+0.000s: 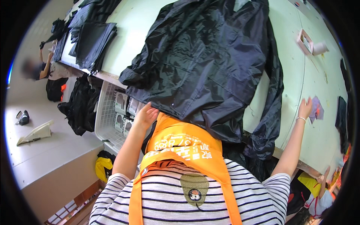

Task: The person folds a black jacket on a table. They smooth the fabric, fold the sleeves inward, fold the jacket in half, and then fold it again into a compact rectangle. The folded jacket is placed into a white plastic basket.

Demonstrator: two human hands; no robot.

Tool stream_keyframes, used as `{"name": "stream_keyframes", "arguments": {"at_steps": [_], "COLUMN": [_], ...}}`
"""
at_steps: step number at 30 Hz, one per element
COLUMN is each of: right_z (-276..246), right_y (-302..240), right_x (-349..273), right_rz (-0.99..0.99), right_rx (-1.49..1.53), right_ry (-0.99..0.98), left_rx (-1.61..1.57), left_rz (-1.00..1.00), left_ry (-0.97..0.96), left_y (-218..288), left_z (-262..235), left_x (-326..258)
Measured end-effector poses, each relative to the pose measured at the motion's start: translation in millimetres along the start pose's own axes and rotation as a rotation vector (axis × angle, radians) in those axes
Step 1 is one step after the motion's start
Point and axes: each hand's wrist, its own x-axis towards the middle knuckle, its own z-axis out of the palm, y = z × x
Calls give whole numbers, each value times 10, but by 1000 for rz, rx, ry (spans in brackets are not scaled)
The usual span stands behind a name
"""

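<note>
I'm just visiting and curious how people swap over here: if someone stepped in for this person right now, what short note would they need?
Left hand: open, resting at the near hem of the black jacket, beside a white basket holding small packets.
Right hand: stretched out to the right, fingers on a small purple piece lying on the pale table; whether it grips it, I cannot tell.
The jacket lies spread over the table, one sleeve hanging off the near edge.
Done: jacket laid out.
Left: the purple piece is still away from the jacket; more black garments are stacked at the far left end.
</note>
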Motion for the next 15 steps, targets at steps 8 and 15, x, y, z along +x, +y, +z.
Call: {"name": "stream_keyframes", "arguments": {"at_steps": [8,15], "right_z": [-379,-289], "right_y": [-4010,-3907], "right_x": [-2936,-3979], "right_rz": [-674,-394], "right_rx": [416,274], "right_ry": [-1219,-1093], "left_rx": [113,324], "left_rz": [-189,-320], "left_ry": [-298,-410], "left_y": [-11,133], "left_z": [299,269], "left_x": [48,218]}}
